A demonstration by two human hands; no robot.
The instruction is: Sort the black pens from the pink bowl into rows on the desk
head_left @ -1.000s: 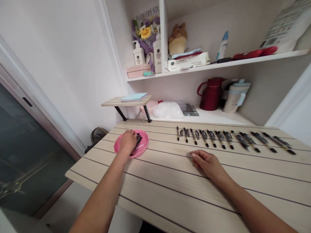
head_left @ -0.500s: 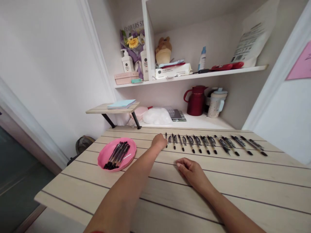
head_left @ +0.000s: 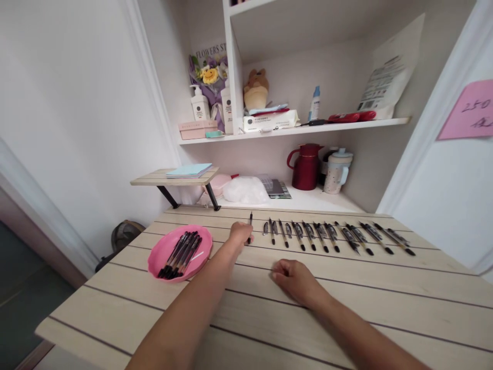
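Note:
My left hand, closed, grips a slim black gel pen just left of a row of pens on the table. The pen points away from me. Closest to it lies a loose dark pen cap. More uncapped pens, such as one black pen, lie side by side toward the right, with caps between them. Nearer to me, my right hand rests on the table with curled fingers; nothing shows in it. A pink dish left of my left arm holds several black pens.
The wooden table has dark grooves. At its back left stands a small raised shelf with blue paper. Behind are a plastic bag, a red jug and a pale cup. A white shelf hangs above.
My left hand has moved the pen slightly left, away from the loose cap and the row. My right hand's fingers have curled in more. The view has shifted a little.

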